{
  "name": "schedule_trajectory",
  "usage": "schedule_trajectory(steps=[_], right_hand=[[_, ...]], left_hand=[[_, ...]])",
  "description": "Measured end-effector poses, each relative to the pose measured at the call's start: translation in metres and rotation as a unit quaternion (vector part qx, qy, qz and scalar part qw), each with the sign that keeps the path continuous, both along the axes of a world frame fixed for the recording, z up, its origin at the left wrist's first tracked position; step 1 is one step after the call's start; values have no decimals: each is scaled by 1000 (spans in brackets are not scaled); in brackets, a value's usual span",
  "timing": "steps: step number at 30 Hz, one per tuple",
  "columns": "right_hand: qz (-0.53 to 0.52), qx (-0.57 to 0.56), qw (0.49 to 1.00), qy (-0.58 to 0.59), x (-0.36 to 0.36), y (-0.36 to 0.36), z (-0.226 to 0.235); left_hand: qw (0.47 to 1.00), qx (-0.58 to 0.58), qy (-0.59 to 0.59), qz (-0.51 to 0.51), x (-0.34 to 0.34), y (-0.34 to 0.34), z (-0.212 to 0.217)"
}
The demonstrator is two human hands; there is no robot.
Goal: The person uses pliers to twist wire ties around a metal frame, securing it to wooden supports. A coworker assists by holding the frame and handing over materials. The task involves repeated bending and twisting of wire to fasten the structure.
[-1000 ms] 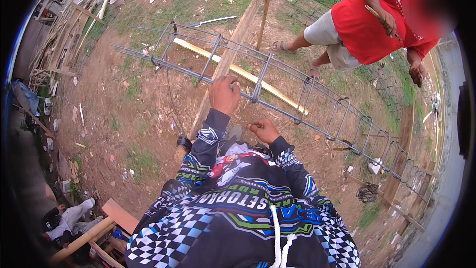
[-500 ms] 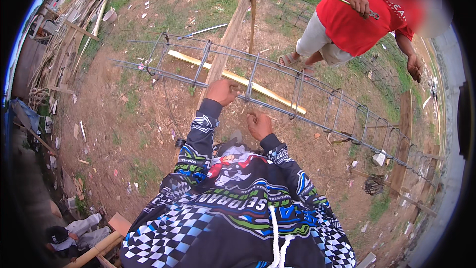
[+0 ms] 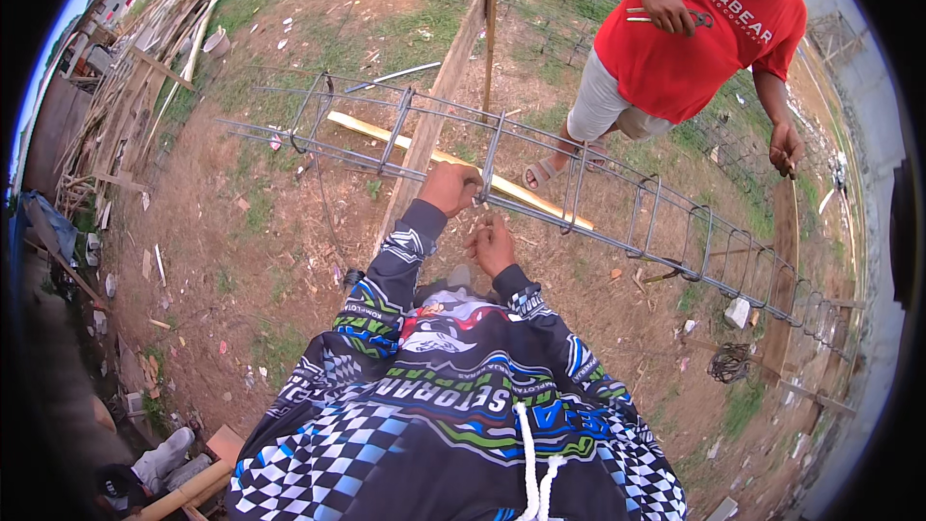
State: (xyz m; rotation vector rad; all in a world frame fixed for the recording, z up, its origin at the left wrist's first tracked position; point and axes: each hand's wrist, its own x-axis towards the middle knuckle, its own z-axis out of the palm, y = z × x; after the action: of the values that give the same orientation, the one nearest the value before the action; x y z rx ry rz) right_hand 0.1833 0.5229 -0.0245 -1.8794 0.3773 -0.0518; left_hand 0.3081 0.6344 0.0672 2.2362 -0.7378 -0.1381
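Observation:
A long steel rebar cage, made of straight bars with square stirrups, runs across in front of me, from the left to the far right. My left hand is closed at its near bars, fingers gripping beside the corner of a stirrup. Just below that corner, my right hand is closed with its fingertips pinched together, a little apart from the bars. Whatever thin thing it may hold is too small to make out.
A wooden plank on edge passes under the cage, with a yellow wood strip beyond. Across the cage stands a person in a red shirt, holding pliers. A wire coil lies right; scrap timber is piled left.
My left hand has shifted right to the stirrup corner, and my right hand has come up closer to it. The person opposite has moved slightly left and lowered their free hand.

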Motion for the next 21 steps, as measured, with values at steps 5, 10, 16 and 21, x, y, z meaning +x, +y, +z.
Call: schedule_trajectory(steps=[5,10,16,21], right_hand=[[-7,114,993,15,-1,7,-10],[-41,200,979,12,-2,25,-6],[-63,247,966,42,0,34,3],[-89,447,882,122,10,23,16]], left_hand=[[992,-23,86,-86,-8,22,10],[991,120,49,-13,30,17,15],[941,62,288,-168,59,14,-6],[932,96,295,-188,60,16,0]])
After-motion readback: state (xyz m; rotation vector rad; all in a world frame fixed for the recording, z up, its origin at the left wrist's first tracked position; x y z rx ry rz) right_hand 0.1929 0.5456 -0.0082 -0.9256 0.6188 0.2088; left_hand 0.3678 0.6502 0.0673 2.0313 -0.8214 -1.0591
